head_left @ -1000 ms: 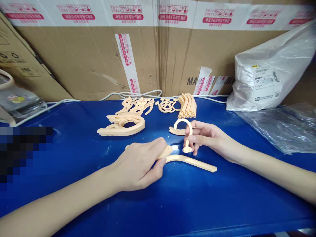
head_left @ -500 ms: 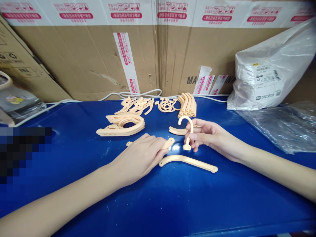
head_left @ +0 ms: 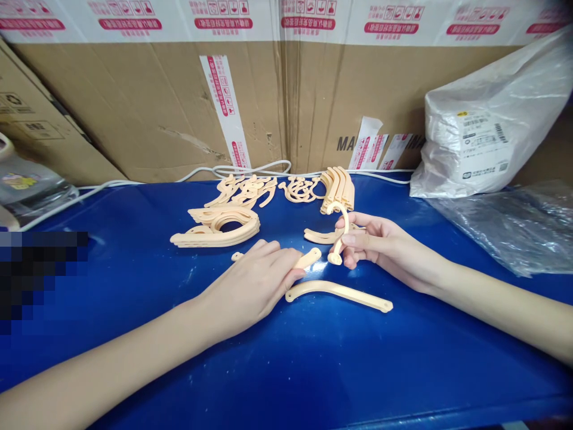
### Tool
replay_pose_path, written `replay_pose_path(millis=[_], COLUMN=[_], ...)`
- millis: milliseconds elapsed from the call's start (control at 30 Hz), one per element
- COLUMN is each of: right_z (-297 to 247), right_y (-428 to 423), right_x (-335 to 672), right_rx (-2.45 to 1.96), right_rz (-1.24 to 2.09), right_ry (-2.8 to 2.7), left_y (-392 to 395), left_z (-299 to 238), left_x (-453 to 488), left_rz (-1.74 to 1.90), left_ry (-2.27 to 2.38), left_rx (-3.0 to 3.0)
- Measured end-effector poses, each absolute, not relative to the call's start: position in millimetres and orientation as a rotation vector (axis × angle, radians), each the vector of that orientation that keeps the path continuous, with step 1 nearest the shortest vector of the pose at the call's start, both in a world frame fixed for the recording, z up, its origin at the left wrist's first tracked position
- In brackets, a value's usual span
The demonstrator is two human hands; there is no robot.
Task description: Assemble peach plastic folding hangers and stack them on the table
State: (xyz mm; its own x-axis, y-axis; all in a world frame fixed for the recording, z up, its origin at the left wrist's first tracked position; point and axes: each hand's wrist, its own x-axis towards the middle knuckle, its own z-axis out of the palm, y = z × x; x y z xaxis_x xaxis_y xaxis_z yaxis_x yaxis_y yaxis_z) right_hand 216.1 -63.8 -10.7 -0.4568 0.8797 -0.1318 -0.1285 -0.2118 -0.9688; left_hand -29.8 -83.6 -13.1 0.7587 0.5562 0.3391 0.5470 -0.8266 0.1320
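Note:
My left hand (head_left: 255, 278) is closed over a cream plastic hanger arm (head_left: 310, 258); its holed end sticks out past the thumb and its other tip shows behind the fingers. Between thumb and fingers, my right hand (head_left: 373, 242) pinches a cream hanger hook (head_left: 342, 222) upright, its flat round foot pointing down. The hook's foot is close to the holed end of the arm, with a small gap between them. In front of both hands, a loose curved hanger arm (head_left: 340, 291) lies on the blue table. Behind the right hand are more curved pieces (head_left: 319, 236), partly covered.
Farther back lie stacked hanger parts (head_left: 215, 233), a heap of small curved parts (head_left: 246, 190), loose hooks (head_left: 299, 190) and a pile of arms (head_left: 338, 188). Cardboard boxes (head_left: 156, 101) and a white cable (head_left: 188, 173) line the back. A plastic-wrapped package (head_left: 481, 137) stands at right.
The hook in my right hand has tilted and come slightly left and closer to the arm's holed end. My left hand keeps its hold, the arm's end turned slightly upward.

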Motion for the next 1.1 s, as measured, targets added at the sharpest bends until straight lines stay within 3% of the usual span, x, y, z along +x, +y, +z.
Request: replay_pose_path(millis=[1100], right_z=[-17.0], right_y=[-61.5], right_x=[213.6], right_rx=[-1.001], right_rz=[1.69], right_ry=[-1.285], left_y=[-83.4], left_z=[-17.2], left_x=[-28.8], left_rz=[0.439], left_ry=[0.789], left_rx=[3.074])
